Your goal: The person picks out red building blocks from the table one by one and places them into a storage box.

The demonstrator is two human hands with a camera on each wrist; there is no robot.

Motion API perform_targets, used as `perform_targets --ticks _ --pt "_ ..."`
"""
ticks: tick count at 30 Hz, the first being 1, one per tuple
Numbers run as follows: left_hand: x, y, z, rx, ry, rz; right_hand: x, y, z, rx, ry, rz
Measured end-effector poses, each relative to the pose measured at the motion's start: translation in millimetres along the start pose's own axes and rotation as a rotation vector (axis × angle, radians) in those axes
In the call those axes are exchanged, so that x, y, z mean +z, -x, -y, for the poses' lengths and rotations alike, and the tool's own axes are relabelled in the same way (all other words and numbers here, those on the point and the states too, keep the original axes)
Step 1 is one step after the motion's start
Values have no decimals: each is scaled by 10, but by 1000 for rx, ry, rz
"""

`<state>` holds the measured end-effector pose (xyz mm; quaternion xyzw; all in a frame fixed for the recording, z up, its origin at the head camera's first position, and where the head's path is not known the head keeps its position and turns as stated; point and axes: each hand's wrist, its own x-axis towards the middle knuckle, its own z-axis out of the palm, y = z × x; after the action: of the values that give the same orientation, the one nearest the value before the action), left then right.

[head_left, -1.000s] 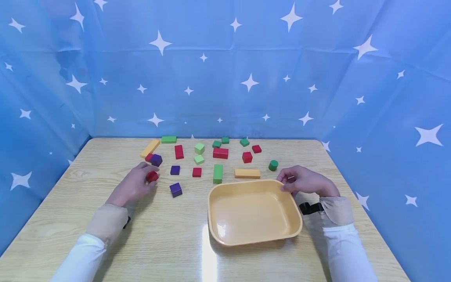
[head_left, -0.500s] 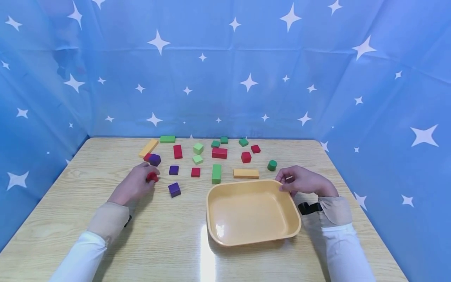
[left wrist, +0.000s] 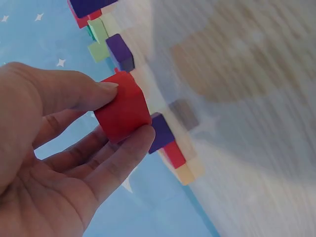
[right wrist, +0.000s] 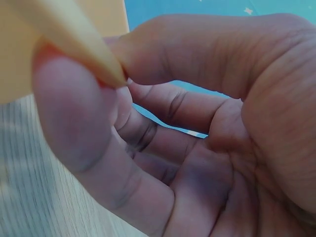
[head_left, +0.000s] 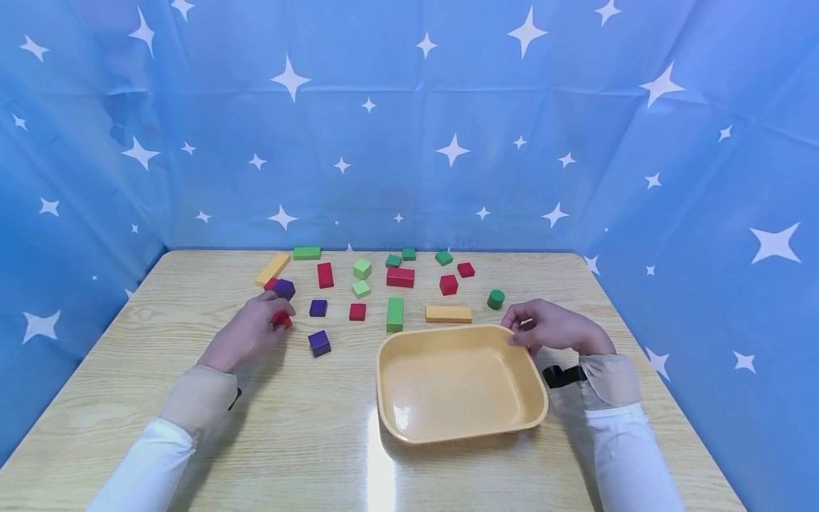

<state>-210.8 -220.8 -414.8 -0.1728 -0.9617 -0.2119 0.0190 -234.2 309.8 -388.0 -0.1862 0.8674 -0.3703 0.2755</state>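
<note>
Smooth red block (left wrist: 122,106) between left-hand fingers (left wrist: 129,150)

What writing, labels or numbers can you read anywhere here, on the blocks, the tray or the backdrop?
None can be read. The red block in the left hand, the yellow tray held by the right hand, and the other blocks are plain. The blue backdrop bears only white stars.

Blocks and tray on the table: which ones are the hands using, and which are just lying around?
In use: red block, pinched by the left hand; yellow tray, its rim pinched by the right hand.
Lying about: purple cube, green cylinder, long yellow block.
</note>
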Motion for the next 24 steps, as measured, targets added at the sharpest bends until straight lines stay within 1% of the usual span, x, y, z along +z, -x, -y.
perform_targets --ticks 4,8,12,14,18,21,24 --pt "-21 -6 -76 18 -7 -1 -9 -6 -8 -15 -11 7" --pt "-47 -18 -174 1 -12 27 -22 -1 7 -17 -21 8" --pt "-61 -43 -290 11 -21 42 -31 4 24 -25 -23 11" --pt "-73 -50 -364 26 -20 38 -31 3 22 -33 -25 13" --pt "-88 -55 -513 82 -17 23 -23 8 12 -33 -32 14" --pt "-84 -65 -597 135 -26 6 -14 18 5 -30 -36 13" --pt "-70 -78 -666 165 -34 -4 -14 17 0 -34 -40 11"
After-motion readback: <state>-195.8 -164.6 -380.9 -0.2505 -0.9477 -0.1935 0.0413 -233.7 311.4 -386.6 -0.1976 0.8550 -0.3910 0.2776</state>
